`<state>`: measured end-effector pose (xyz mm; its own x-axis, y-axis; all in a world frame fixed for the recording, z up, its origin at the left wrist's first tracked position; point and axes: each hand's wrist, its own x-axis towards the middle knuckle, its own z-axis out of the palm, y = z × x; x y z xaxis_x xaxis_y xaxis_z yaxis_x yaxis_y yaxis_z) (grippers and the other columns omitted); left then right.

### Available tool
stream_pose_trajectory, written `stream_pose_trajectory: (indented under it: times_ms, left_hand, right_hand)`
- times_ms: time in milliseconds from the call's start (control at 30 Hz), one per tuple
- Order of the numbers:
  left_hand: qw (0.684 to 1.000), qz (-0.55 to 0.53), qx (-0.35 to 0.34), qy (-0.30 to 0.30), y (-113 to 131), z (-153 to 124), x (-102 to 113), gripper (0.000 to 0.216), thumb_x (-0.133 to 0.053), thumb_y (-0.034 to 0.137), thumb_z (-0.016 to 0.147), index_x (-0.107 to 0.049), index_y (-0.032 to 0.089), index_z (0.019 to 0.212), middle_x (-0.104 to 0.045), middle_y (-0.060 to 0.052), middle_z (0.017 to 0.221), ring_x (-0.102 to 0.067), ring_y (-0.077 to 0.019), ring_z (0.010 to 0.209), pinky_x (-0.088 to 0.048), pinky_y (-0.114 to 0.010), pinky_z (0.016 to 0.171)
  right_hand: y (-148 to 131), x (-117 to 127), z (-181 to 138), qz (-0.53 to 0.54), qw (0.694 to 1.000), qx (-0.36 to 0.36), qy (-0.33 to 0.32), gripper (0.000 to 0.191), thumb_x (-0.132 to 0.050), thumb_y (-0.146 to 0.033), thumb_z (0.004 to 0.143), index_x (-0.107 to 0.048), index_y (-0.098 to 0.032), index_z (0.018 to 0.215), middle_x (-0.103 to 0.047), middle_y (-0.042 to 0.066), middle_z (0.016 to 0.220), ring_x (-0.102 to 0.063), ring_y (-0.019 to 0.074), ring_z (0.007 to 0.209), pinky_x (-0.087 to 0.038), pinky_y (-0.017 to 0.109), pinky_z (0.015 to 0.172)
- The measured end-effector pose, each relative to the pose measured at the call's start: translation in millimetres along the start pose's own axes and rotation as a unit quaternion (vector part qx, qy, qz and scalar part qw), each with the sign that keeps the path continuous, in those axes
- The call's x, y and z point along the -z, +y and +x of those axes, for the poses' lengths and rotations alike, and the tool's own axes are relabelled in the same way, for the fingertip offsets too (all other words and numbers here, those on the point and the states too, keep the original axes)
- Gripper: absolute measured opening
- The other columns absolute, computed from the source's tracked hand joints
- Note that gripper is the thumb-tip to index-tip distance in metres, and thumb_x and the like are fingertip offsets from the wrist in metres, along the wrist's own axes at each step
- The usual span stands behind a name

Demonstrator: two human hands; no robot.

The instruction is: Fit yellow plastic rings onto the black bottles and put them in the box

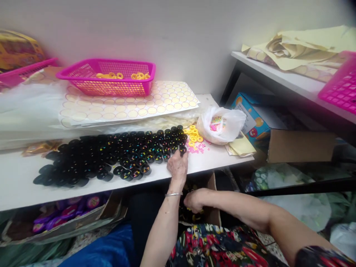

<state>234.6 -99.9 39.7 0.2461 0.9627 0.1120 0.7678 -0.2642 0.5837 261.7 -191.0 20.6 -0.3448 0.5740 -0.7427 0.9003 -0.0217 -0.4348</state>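
Rows of small round black cups [136, 173] stand on the white table, with bits of coloured pieces inside them. At the right end of the rows, my left hand [177, 165], with a bangle on its wrist, has its fingers closed around one black cup [183, 150]. My right hand [194, 200] is lower down, inside a cardboard box [213, 204] below the table edge, fingers curled and partly hidden over dark and yellow pieces. Beside the cups lie yellow ring-shaped pieces [194, 135] and scattered tiny pink pieces [198, 149].
A white plastic bag [235, 118] of colourful bits sits at the table's right end. Behind the cups, a pink basket [111, 89] with yellow pieces rests on sticker sheets [178, 98]. A carton of purple items [69, 211] is below left; a blue box [246, 115] stands right.
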Motion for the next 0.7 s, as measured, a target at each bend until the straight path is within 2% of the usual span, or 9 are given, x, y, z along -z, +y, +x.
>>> stream_pose_trajectory:
  times_ms: [33,67,133,167,233,300,367,533,700]
  left_hand:
    - [1.0,-0.003,-0.007,0.0,-1.4,-1.1,0.9,0.031,-0.052,0.047,0.077,-0.067,0.02,0.082,-0.064,-0.006,0.063,-0.055,-0.0167,0.061,-0.028,-0.026,0.056]
    - [1.0,-0.007,-0.018,-0.001,-3.0,-2.7,1.9,0.03,-0.052,0.046,0.078,-0.066,0.02,0.081,-0.063,-0.004,0.062,-0.054,-0.0154,0.06,-0.027,-0.025,0.056]
    - [0.999,-0.02,-0.048,-0.011,-6.6,-6.9,4.0,0.027,-0.052,0.045,0.077,-0.065,0.021,0.077,-0.061,-0.002,0.059,-0.051,-0.0129,0.057,-0.026,-0.024,0.055]
    - [0.997,-0.027,-0.065,-0.02,-8.3,-9.1,4.9,0.027,-0.053,0.045,0.077,-0.064,0.021,0.073,-0.059,-0.001,0.058,-0.049,-0.0119,0.056,-0.025,-0.024,0.055]
    - [0.994,-0.037,-0.099,-0.041,-10.8,-12.8,6.2,0.027,-0.054,0.045,0.075,-0.062,0.021,0.068,-0.057,0.001,0.057,-0.046,-0.0103,0.055,-0.024,-0.023,0.054]
    - [0.99,-0.045,-0.124,-0.055,-12.1,-15.2,7.0,0.028,-0.054,0.046,0.074,-0.06,0.02,0.065,-0.055,0.002,0.058,-0.044,-0.0093,0.054,-0.023,-0.023,0.053]
    - [0.987,-0.055,-0.138,-0.064,-12.2,-16.3,7.6,0.028,-0.052,0.046,0.075,-0.059,0.02,0.065,-0.053,0.003,0.058,-0.042,-0.0088,0.054,-0.022,-0.023,0.053]
    - [0.985,-0.071,-0.146,-0.065,-11.8,-16.4,7.0,0.029,-0.049,0.044,0.076,-0.057,0.019,0.064,-0.05,0.003,0.057,-0.04,-0.0088,0.054,-0.022,-0.023,0.053]
    - [0.986,-0.07,-0.141,-0.058,-13.9,-16.6,3.7,0.026,-0.05,0.043,0.076,-0.055,0.02,0.064,-0.049,0.004,0.057,-0.04,-0.009,0.055,-0.024,-0.022,0.054]
  right_hand:
    - [9.1,9.5,-15.3,-0.021,0.999,0.009,-0.039,0.008,-0.062,-0.009,0.066,-0.064,-0.008,0.073,-0.061,0.005,0.065,-0.059,0.0168,0.064,-0.045,0.026,0.058]
    - [19.6,19.9,-31.8,-0.003,0.999,0.04,-0.028,0.008,-0.059,-0.009,0.066,-0.064,-0.01,0.073,-0.059,0.002,0.062,-0.057,0.0145,0.061,-0.042,0.023,0.055]
    - [42.7,40.4,-62.5,0.098,0.988,0.049,0.111,0.013,-0.052,-0.013,0.071,-0.063,-0.014,0.079,-0.059,0.0,0.064,-0.054,0.0114,0.059,-0.039,0.02,0.054]
    - [54.5,48.8,-73.9,0.119,0.967,0.015,0.225,0.013,-0.05,-0.013,0.072,-0.063,-0.014,0.077,-0.059,0.0,0.066,-0.054,0.0113,0.062,-0.038,0.02,0.056]
    - [76.7,59.5,-84.7,0.113,0.889,-0.094,0.434,0.016,-0.047,-0.013,0.072,-0.062,-0.015,0.076,-0.06,0.003,0.072,-0.053,0.0135,0.07,-0.038,0.022,0.062]
    - [95.3,62.1,-80.9,0.11,0.818,-0.153,0.544,0.014,-0.047,-0.014,0.072,-0.061,-0.015,0.073,-0.059,0.004,0.076,-0.053,0.0155,0.074,-0.038,0.024,0.066]
    - [108.3,59.9,-69.6,0.121,0.786,-0.152,0.587,0.012,-0.048,-0.017,0.071,-0.06,-0.016,0.071,-0.058,0.004,0.076,-0.053,0.0159,0.075,-0.039,0.025,0.068]
    - [112.1,63.8,-50.4,0.113,0.745,-0.127,0.645,0.015,-0.047,-0.018,0.075,-0.062,-0.016,0.075,-0.059,0.004,0.08,-0.054,0.0166,0.078,-0.04,0.027,0.073]
    - [91.3,90.3,-42.6,0.056,0.786,-0.158,0.596,0.022,-0.044,-0.025,0.084,-0.064,-0.016,0.081,-0.061,0.007,0.088,-0.055,0.0172,0.084,-0.039,0.027,0.075]
